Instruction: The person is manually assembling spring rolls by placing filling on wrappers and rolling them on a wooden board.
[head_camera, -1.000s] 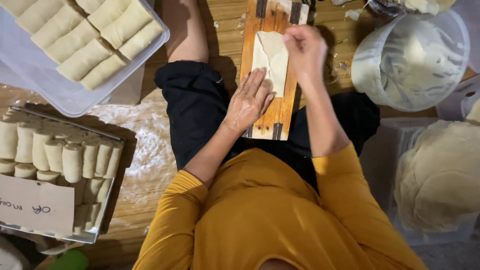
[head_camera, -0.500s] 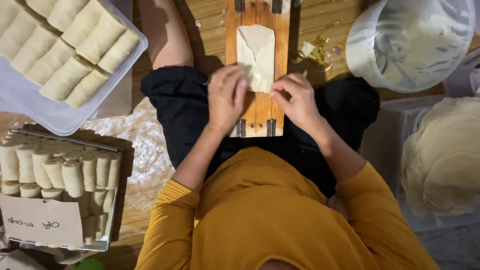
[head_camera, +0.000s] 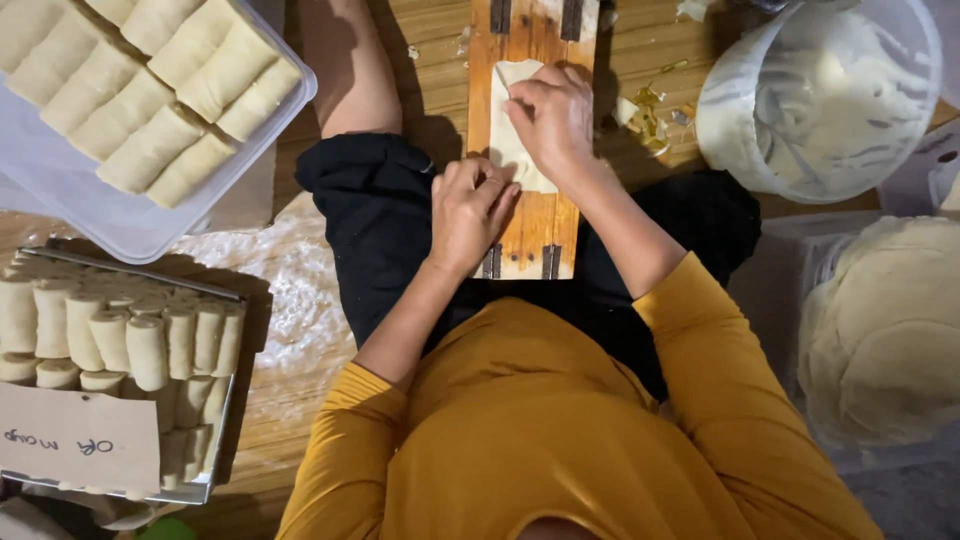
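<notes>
Where hands (head_camera: 520, 160) meet: pale wrapper (head_camera: 512, 130)

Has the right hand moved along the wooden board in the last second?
Yes. The right hand came down to the board's near end beside the left hand, then went back up onto the dough sheet in the middle.

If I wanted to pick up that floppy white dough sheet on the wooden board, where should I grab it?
Probably at the far top edge of the dough sheet, coming from above. It lies flat and thin on the wooden board, and the right hand and left hand cover its lower part, so pinch the free corner gently.
</notes>
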